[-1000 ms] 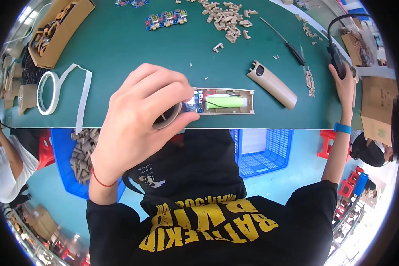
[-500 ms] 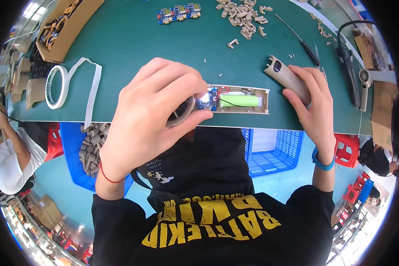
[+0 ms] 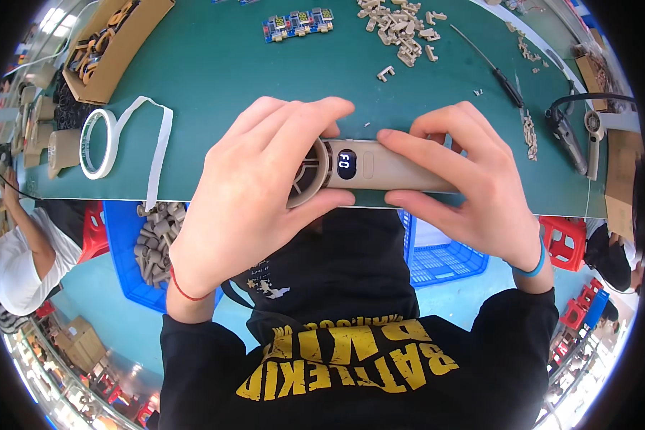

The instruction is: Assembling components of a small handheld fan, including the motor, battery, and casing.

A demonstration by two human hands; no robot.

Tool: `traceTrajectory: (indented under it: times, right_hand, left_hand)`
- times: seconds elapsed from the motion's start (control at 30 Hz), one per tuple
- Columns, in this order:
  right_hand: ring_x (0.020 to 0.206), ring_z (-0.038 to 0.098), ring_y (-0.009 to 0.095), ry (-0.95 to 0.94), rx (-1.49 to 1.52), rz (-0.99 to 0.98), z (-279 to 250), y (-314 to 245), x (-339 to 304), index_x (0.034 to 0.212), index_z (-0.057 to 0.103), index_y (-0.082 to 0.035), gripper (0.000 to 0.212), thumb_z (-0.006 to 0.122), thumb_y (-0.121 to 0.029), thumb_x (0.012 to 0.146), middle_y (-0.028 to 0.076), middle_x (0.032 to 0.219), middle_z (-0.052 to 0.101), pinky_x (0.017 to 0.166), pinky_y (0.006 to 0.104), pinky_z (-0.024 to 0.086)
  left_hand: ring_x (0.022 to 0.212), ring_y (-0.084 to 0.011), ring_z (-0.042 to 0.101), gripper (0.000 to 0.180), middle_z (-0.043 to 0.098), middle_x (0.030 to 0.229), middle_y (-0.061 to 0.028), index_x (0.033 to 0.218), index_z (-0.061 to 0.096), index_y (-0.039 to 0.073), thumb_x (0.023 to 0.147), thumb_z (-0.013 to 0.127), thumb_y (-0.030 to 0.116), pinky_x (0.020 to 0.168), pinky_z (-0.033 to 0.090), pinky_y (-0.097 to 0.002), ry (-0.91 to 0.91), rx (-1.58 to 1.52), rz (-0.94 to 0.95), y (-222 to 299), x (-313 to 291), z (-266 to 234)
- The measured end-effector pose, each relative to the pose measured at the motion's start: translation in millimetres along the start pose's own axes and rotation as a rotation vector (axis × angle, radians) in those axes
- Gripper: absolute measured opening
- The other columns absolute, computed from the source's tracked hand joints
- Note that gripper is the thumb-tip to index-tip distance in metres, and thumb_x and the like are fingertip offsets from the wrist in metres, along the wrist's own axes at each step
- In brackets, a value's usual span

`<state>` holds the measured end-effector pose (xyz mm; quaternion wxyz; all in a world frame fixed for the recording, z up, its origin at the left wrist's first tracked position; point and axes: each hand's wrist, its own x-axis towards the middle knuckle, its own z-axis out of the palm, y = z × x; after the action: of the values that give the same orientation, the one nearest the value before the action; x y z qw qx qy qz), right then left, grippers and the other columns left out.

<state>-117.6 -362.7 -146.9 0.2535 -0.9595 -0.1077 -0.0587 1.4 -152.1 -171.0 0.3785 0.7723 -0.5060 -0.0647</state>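
A beige handheld fan lies crosswise at the table's near edge, its round grille at the left end. My left hand is closed round that round head, thumb on the near side and fingers on the far side. Over the handle sits a beige handle cover with a lit oval display. My right hand is closed on the cover, thumb on its near edge and fingers along the far edge and top. The battery and circuit board inside are hidden beneath the cover.
On the green table are a white tape roll with a loose strip, circuit boards, a heap of beige plastic pieces, a screwdriver and a corded black tool. A cardboard box stands far left. Blue crates sit below.
My right hand has brought the handle cover left and down onto the open handle, hiding the green battery and circuit board. The display on the cover is now lit. My left hand still grips the fan head.
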Motion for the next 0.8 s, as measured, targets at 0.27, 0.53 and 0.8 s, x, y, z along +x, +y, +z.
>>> traceTrajectory:
  times: [0.27, 0.53, 0.8]
  right_hand:
    - [0.082, 0.052, 0.023, -0.050, 0.022, -0.003, 0, 4, 7, 0.112, 0.069, -0.009, 0.053, 0.082, -0.008, 0.060, 0.006, 0.097, 0.055, 0.069, 0.0342, 0.046]
    - [0.076, 0.061, 0.019, -0.106, 0.414, 0.144, 8, 12, 2, 0.117, 0.063, -0.005, 0.040, 0.074, -0.019, 0.081, 0.009, 0.092, 0.063, 0.067, 0.0299, 0.050]
    - [0.057, 0.058, 0.007, -0.649, 0.983, 0.606, -10, 26, 20, 0.106, 0.065, 0.001, 0.036, 0.059, -0.033, 0.096, 0.003, 0.076, 0.064, 0.051, 0.0206, 0.046]
  left_hand:
    - [0.090, -0.0274, 0.060, 0.055, 0.065, 0.095, -0.0077, 0.111, 0.063, 0.006, 0.060, 0.083, 0.006, 0.078, 0.049, -0.0356, -0.017, 0.066, 0.009, 4, 3, -1]
    - [0.086, -0.0277, 0.059, 0.052, 0.064, 0.092, -0.0075, 0.106, 0.063, 0.005, 0.058, 0.080, 0.003, 0.075, 0.048, -0.0357, -0.046, 0.054, 0.040, 1, 6, -3]
    - [0.084, -0.0283, 0.058, 0.052, 0.063, 0.091, -0.0070, 0.105, 0.063, 0.006, 0.056, 0.080, 0.003, 0.074, 0.047, -0.0358, -0.039, 0.018, 0.071, 0, 5, -3]
